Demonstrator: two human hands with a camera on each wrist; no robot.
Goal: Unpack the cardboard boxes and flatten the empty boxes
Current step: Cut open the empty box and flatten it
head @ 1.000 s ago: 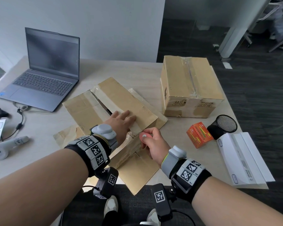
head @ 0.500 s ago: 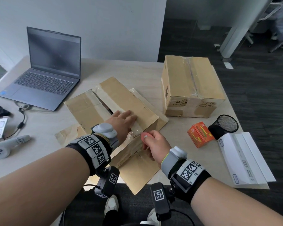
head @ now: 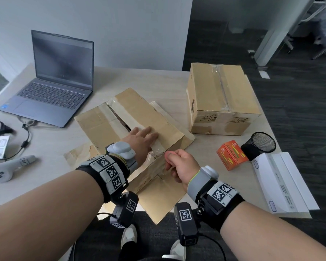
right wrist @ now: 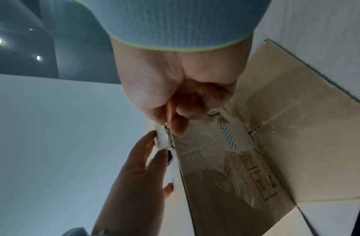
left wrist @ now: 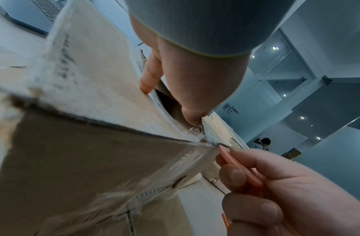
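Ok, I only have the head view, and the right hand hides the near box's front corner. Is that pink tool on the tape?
Observer: Yes. The left wrist view shows the pink tool's tip meeting crumpled clear tape at the box corner.
Operator: How is it held?
Observer: From the right wrist view, the right hand pinches it between thumb and curled fingers.
Operator: And the left hand?
Observer: The left hand lies flat on top, with one of its fingertips reaching the loose tape at that corner.
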